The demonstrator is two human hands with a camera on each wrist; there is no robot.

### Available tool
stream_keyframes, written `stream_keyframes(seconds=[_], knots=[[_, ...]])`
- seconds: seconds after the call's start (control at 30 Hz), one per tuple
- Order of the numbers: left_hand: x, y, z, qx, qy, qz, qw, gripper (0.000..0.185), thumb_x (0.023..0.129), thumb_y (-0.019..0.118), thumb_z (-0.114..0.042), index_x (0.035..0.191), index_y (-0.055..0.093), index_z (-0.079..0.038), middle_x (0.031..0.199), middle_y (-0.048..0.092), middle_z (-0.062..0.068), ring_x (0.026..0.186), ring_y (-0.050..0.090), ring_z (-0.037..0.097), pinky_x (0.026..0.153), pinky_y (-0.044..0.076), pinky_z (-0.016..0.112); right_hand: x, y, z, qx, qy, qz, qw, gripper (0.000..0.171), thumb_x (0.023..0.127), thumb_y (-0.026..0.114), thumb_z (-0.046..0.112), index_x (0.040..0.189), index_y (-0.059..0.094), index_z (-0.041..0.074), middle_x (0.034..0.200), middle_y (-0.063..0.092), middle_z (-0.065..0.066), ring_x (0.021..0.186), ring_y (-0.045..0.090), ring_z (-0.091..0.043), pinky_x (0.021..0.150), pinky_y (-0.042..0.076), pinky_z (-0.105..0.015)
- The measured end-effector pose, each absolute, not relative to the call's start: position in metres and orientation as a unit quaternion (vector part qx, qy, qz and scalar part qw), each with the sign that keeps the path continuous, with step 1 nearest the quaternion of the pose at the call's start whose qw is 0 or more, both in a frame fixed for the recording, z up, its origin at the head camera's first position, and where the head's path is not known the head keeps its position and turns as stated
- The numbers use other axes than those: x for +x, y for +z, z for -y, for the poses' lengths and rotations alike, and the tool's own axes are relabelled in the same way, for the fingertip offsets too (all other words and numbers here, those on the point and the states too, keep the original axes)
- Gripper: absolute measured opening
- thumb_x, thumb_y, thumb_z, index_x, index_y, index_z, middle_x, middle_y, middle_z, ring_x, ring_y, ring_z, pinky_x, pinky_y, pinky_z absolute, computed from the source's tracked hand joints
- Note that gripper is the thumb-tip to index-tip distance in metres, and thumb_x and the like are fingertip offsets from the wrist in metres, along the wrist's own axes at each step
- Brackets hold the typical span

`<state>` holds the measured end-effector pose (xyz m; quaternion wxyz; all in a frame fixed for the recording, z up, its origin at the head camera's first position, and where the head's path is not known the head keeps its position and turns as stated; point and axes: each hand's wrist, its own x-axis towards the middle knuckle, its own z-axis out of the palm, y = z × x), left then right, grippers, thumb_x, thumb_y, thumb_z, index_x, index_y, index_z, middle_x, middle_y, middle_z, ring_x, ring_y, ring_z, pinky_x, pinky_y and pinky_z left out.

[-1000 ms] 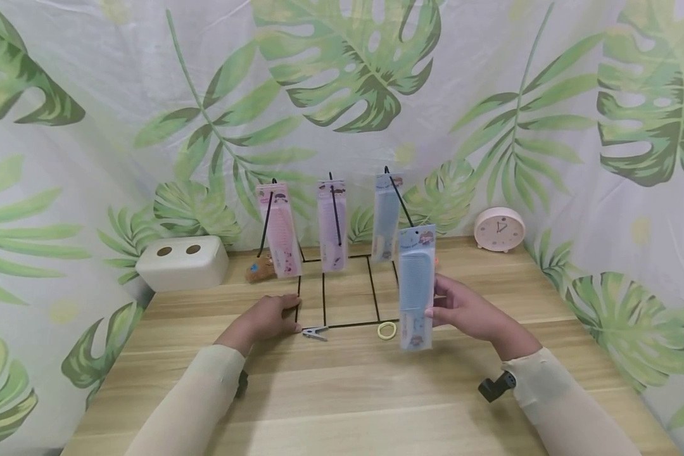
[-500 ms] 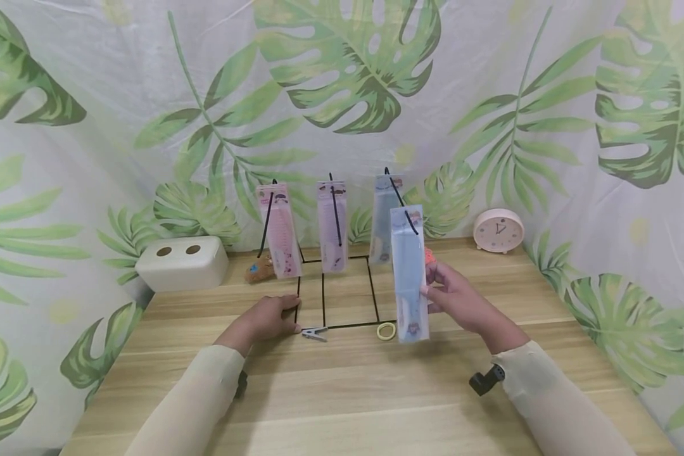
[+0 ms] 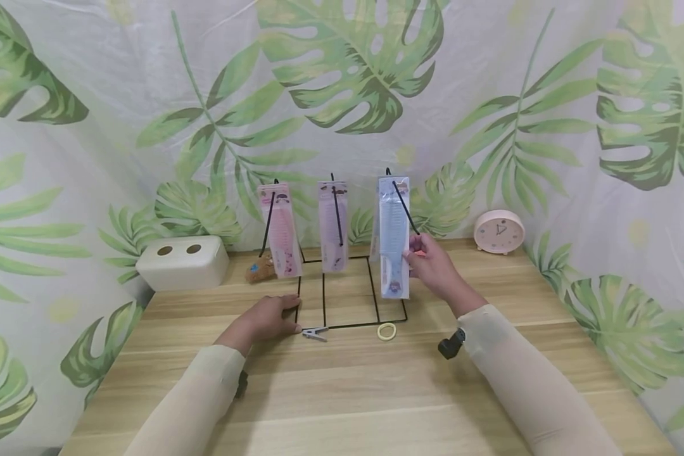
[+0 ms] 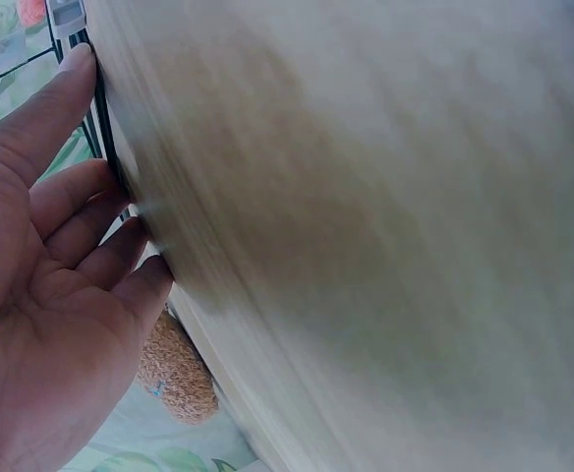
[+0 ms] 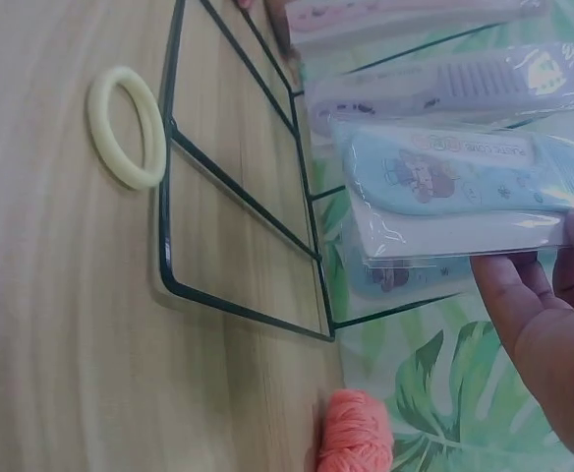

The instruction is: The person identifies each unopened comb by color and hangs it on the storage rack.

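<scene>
My right hand (image 3: 433, 263) pinches the lower right edge of a blue comb in a clear packet (image 3: 394, 240), upright at the right hook of a black wire rack (image 3: 350, 326). In the right wrist view its printed handle end (image 5: 434, 177) overlaps another blue packaged comb (image 5: 400, 280) behind it. A packaged pink comb (image 3: 284, 231) hangs on the left hook and a packaged purple comb (image 3: 333, 228) on the middle one. My left hand (image 3: 265, 318) rests at the rack's left front corner, its thumb and fingertips (image 4: 130, 236) apart, touching the base wire.
A grey clip (image 3: 315, 333) and a pale yellow ring (image 3: 386, 331) lie along the rack's front edge. Behind stand a white box with two holes (image 3: 182, 263), a brown fuzzy thing (image 3: 259, 269) and a pink clock (image 3: 499, 230). Coral yarn (image 5: 356, 433) lies right of the rack.
My right hand has moved the blue packaged comb back and slightly left along the right hook, close to the comb behind it. The left hand stays at the rack's corner.
</scene>
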<state>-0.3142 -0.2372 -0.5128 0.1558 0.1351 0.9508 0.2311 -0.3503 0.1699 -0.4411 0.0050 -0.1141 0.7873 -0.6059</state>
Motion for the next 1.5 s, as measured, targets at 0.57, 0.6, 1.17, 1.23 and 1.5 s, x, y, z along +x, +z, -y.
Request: stream_keyframes(seconds=[0.57,0.6,1.17,1.23,1.5], knots=[[-0.315,-0.514,0.238,0.143,0.23,-0.95,0.153,0.074,0.1,0.082,-0.035,0.162,0.053,-0.008,0.173,0.044,0.016,0.161,0.038,0.043,0.132,0.033,0.061,-0.388,-0.444,-0.16,-0.082,-0.572,-0.816,-0.017,0.013,0.112,0.061,0.012,0.114,0.055,0.001,0.109,0.063,-0.016,0.086,0.068,-0.023,0.067,0.058,-0.032],[-0.315,-0.514,0.237,0.142,0.231,-0.95,0.154,0.074,0.1,0.082,-0.035,0.162,0.053,-0.008,0.173,0.044,0.016,0.161,0.038,0.043,0.132,0.033,0.061,-0.39,-0.445,-0.159,-0.084,-0.569,-0.818,-0.018,0.013,0.112,0.061,0.013,0.114,0.056,0.001,0.109,0.063,-0.016,0.083,0.067,-0.021,0.066,0.057,-0.032],[-0.315,-0.512,0.239,0.139,0.231,-0.951,0.152,0.074,0.1,0.082,-0.034,0.162,0.053,-0.009,0.172,0.045,0.015,0.16,0.039,0.043,0.132,0.033,0.061,-0.404,-0.443,-0.154,-0.081,-0.507,-0.858,-0.036,0.017,0.114,0.059,0.024,0.111,0.059,0.007,0.096,0.057,-0.011,0.067,0.054,-0.025,0.056,0.049,-0.035],[-0.315,-0.513,0.24,0.14,0.23,-0.951,0.152,0.074,0.1,0.082,-0.035,0.162,0.052,-0.009,0.172,0.045,0.015,0.16,0.039,0.043,0.133,0.033,0.06,-0.404,-0.442,-0.154,-0.083,-0.5,-0.861,-0.038,0.018,0.114,0.059,0.025,0.112,0.06,0.008,0.098,0.058,-0.011,0.068,0.055,-0.025,0.057,0.05,-0.035],[-0.315,-0.513,0.241,0.147,0.232,-0.95,0.151,0.075,0.1,0.082,-0.035,0.162,0.052,-0.008,0.172,0.044,0.017,0.16,0.039,0.045,0.132,0.034,0.061,-0.405,-0.445,-0.154,-0.087,-0.486,-0.868,-0.055,0.017,0.113,0.06,0.022,0.112,0.062,0.005,0.102,0.062,-0.013,0.073,0.057,-0.026,0.059,0.051,-0.036]])
